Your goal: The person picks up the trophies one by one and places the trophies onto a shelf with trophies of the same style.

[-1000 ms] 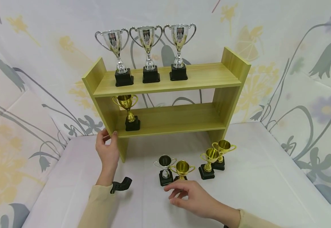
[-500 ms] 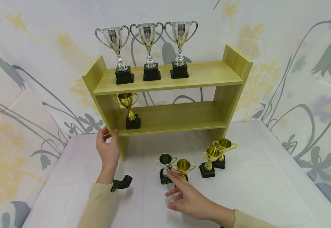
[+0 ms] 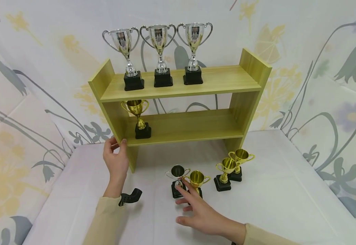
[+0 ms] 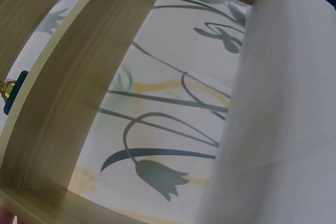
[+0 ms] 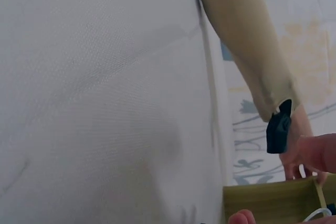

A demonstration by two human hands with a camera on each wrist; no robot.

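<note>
My left hand point(image 3: 115, 161) grips the left side panel of a two-tier wooden shelf point(image 3: 193, 127), thumb in front and fingers behind. Over the table, my right hand point(image 3: 200, 214) reaches with fingers extended and slightly spread, holding nothing. Its fingertips overlap a small silver trophy point(image 3: 177, 173) and a small gold trophy point(image 3: 197, 177) standing side by side on black bases. In the right wrist view a thumb point(image 5: 317, 152) and fingertips show at the lower right. The left wrist view looks under the shelf, with a bit of fingertip at its lower left corner.
Three large silver trophies, one a middle trophy point(image 3: 159, 51), line the top tier. A gold trophy point(image 3: 139, 119) stands at the lower tier's left end. Two small gold trophies, the nearer trophy point(image 3: 225, 173) overlapping the other, stand to the right on the white cloth point(image 3: 273, 190).
My right hand has shifted slightly left and forward, its fingers straightening and spreading over the small silver and gold trophies. My left hand keeps its grip on the shelf.
</note>
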